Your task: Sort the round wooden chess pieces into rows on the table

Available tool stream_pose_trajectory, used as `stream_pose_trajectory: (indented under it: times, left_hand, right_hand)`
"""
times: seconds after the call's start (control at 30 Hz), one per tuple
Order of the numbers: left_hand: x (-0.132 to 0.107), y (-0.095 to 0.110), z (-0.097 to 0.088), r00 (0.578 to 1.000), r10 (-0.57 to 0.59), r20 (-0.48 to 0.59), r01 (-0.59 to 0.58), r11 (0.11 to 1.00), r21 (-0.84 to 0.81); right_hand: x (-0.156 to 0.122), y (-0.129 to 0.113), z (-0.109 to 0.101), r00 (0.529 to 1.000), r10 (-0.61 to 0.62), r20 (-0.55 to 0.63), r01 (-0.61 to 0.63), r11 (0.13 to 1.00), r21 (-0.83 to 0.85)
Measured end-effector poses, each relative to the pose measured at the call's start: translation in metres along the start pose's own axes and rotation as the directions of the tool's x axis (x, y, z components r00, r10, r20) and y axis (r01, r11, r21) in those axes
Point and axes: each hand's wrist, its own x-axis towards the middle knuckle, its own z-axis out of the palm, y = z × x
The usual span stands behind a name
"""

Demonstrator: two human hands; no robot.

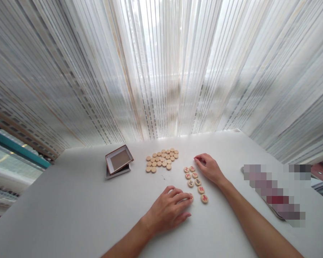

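My left hand (pixel 172 207) is spread over the white table, one fingertip on a xiangqi piece (pixel 192 197) that it partly covers. The thumb stays apart from that piece. To its right stand two columns of face-up pieces with red or black characters, among them a red one (pixel 204 199) at the near end and a black one (pixel 197 182) higher up. My right hand (pixel 209 168) rests beside the far end of these columns. Its fingers are curled together, and I see nothing in them.
Several blank-side-up pieces (pixel 159 163) lie grouped left of the columns. An open box (pixel 120 159) rests tilted on another box part (pixel 118 175) at the left. A blurred-out flat object (pixel 274 197) lies at the right. Sheer curtains (pixel 161 71) hang along the table's far edge.
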Motion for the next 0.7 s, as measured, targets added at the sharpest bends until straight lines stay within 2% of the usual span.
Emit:
stream_pose_trajectory:
  times: [0.4,0.7]
  left_hand:
    - [0.004,0.005,-0.008,0.994,-0.043,0.098,0.047,0.998,-0.038]
    - [0.005,0.004,-0.007,0.988,-0.064,0.137,0.070,0.997,-0.041]
  right_hand:
    - [0.000,-0.003,-0.001,1.000,0.005,-0.013,-0.005,1.000,0.018]
    - [-0.004,-0.020,-0.001,0.997,-0.039,0.061,0.036,0.998,0.059]
